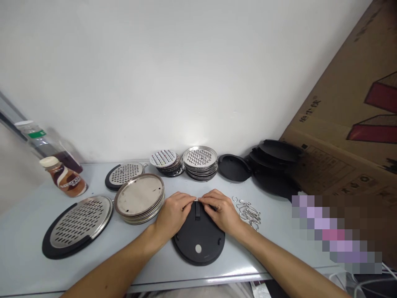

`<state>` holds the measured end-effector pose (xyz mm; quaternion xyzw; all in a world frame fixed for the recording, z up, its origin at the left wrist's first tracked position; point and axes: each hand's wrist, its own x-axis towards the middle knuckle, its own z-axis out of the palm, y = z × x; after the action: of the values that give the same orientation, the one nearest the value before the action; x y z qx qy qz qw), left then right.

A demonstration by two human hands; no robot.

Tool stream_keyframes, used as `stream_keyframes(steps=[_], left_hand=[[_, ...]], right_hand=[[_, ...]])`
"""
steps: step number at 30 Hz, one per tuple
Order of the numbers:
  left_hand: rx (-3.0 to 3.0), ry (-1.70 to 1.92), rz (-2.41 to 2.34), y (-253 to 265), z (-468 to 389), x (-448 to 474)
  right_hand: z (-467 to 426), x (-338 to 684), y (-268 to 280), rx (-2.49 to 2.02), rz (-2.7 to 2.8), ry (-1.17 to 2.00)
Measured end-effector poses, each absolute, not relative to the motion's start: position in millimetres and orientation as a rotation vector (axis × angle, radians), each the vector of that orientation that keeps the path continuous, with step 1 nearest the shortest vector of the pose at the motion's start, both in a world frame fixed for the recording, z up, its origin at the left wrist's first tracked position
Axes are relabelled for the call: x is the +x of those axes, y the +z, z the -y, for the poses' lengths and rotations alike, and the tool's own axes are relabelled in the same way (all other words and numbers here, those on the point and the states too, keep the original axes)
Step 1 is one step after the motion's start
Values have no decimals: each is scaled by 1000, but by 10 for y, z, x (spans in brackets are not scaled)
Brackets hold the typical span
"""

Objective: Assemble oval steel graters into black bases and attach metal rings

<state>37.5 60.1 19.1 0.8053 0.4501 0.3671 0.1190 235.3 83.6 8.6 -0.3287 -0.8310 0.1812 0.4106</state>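
Observation:
A round black plastic base (pixel 200 231) lies flat in front of me, with a short strap-like tab near its far edge and a pale round spot near its close edge. At that far edge a small metal wire ring (pixel 196 200) shows between my fingertips, mostly covered. My left hand (pixel 177 209) is closed in a pinch on it from the left. My right hand (pixel 221 209) pinches it from the right, fingers bent over the rim. Beside my right hand lies a loose pile of wire rings (pixel 249 213). Left of my left hand stands a stack of round metal plates (pixel 139 194).
Two round graters with black rims, one near (pixel 79 223) and one farther (pixel 125 174), lie left. Stacked grater discs (pixel 200 159) and black bases (pixel 274 165) line the wall. Bottles (pixel 65 178) stand far left; a cardboard box (pixel 341 136) rises on the right.

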Motion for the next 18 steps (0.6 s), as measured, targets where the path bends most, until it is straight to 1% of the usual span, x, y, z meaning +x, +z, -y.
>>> stream_keyframes(steps=[5, 11, 18], left_hand=[[2457, 976, -1334, 190, -555, 379], [2441, 845, -1398, 311, -458, 408], [2456, 784, -1452, 307, -383, 443]], right_hand=[[-843, 2352, 50, -840, 2090, 457], [-844, 2350, 24, -855, 2098, 460], [-844, 2360, 28, -823, 2142, 438]])
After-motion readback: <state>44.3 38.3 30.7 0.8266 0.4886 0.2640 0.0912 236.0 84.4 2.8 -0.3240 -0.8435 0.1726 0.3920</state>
